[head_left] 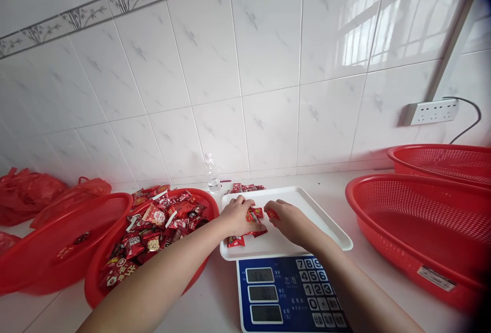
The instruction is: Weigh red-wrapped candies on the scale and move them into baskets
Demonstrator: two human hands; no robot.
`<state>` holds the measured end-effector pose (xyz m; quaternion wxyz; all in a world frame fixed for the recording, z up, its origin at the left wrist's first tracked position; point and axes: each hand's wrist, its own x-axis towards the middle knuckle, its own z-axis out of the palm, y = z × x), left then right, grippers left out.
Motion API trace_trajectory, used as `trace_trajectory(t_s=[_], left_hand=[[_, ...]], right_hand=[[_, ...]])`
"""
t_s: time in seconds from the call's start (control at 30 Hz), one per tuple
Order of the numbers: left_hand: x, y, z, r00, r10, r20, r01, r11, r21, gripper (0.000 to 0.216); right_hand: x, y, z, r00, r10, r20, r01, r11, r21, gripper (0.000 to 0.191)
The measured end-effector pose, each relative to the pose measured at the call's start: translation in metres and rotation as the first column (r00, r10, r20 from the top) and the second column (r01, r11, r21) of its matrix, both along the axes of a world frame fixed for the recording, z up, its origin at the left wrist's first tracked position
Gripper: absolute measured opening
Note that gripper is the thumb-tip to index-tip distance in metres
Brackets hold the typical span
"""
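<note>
A white tray (307, 205) rests on a blue electronic scale (291, 294). Both hands lie on it over several small red snack packets (236, 241). My left hand (238, 216) is curled over a few packets at the tray's left side. My right hand (287, 219) pinches a red packet (272, 214) between its fingertips. More red packets (245, 187) lie behind the tray's far edge. To the left, a red basket (115, 292) is piled with the same red packets.
Another red mesh basket (46, 251) with a couple of packets sits far left, with red plastic bags (34, 195) behind it. Two large red baskets (422, 225) stand on the right. A clear water bottle (212, 173) stands by the tiled wall; a power strip (435, 111) hangs there.
</note>
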<state>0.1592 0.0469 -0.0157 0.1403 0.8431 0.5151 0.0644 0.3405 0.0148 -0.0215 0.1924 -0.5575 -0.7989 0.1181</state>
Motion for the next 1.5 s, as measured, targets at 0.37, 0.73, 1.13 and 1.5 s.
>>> trace_trajectory(t_s=[0.37, 0.73, 1.13, 1.5], left_hand=[[0.000, -0.040, 0.034, 0.844, -0.001, 0.536, -0.045, 0.996, 0.072, 0.049], [0.012, -0.089, -0.013, 0.152, 0.139, 0.979, 0.039, 0.988, -0.147, 0.038], [-0.026, -0.089, -0.044, 0.054, -0.200, 0.978, -0.539, 0.819, 0.197, 0.029], [-0.028, -0.080, -0.056, 0.172, -0.232, 0.957, -0.526, 0.800, 0.288, 0.026]], right_hand=[[-0.004, -0.014, 0.017, 0.880, 0.093, -0.466, -0.062, 0.995, 0.081, 0.025], [-0.037, -0.051, 0.024, 0.557, 0.317, -0.767, -0.392, 0.915, 0.094, 0.020], [-0.052, -0.022, -0.009, 0.949, 0.274, -0.157, -0.223, 0.933, 0.283, 0.036], [-0.063, -0.005, -0.005, 0.929, 0.370, -0.027, -0.365, 0.924, 0.117, 0.045]])
